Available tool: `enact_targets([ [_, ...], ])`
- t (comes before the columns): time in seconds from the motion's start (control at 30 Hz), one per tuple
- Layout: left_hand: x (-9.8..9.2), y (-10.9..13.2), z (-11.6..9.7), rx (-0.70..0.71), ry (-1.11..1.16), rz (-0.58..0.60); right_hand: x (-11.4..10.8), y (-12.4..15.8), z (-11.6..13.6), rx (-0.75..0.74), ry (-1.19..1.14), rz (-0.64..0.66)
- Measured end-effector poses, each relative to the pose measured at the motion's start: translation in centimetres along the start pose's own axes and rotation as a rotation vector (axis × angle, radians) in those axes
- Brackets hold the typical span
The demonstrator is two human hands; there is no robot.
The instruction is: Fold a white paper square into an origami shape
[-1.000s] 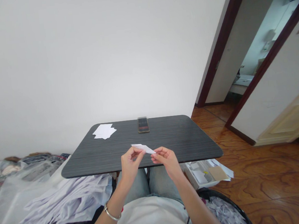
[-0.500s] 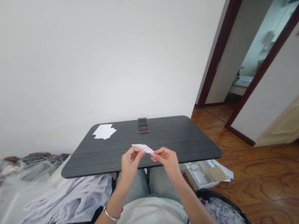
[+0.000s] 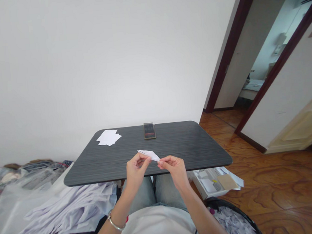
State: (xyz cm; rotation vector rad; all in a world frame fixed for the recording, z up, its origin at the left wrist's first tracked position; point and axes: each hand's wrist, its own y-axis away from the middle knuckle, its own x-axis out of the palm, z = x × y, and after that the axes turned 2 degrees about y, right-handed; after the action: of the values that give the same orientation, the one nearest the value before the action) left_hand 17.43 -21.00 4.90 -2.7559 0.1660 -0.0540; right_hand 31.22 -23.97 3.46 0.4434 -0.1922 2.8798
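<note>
A small folded piece of white paper [image 3: 150,154], narrow and pointed at its ends, is held above the near part of the dark table [image 3: 186,143]. My left hand [image 3: 135,166] pinches its lower left edge between thumb and fingers. At the right tip, my right hand [image 3: 173,165] pinches the paper with thumb and forefinger. Several loose white paper sheets [image 3: 108,137] lie overlapped at the table's far left. A phone [image 3: 149,131] rests near the far edge, in the middle.
Heaped white papers or cloth [image 3: 71,209] lie left below the table, beside clear plastic [image 3: 16,215]. To the right below stand a white box [image 3: 207,193] of papers and a black-rimmed bin [image 3: 248,220] full of paper scraps. A white wall [image 3: 139,59] backs the table.
Both hands keep their pinch on the folded paper. The paper has tilted very slightly, and my right hand has shifted a little down.
</note>
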Motion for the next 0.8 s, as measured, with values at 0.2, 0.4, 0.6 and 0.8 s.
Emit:
enact_targets([
  [0.2,0.12,0.21,0.01,0.030,-0.038,0.004,-0.08,-0.16,-0.21,0.044,-0.035,0.011],
  [0.4,0.20,0.09,0.15,0.025,-0.053,0.004,0.05,-0.28,-0.55,0.016,-0.051,-0.006],
  [0.6,0.23,-0.02,0.17,0.027,-0.048,-0.008,0.22,-0.23,-0.73,-0.004,-0.053,-0.012],
  [0.8,0.24,0.25,-0.13,0.063,-0.116,-0.015,0.04,-0.26,-0.81,0.089,-0.108,0.066],
])
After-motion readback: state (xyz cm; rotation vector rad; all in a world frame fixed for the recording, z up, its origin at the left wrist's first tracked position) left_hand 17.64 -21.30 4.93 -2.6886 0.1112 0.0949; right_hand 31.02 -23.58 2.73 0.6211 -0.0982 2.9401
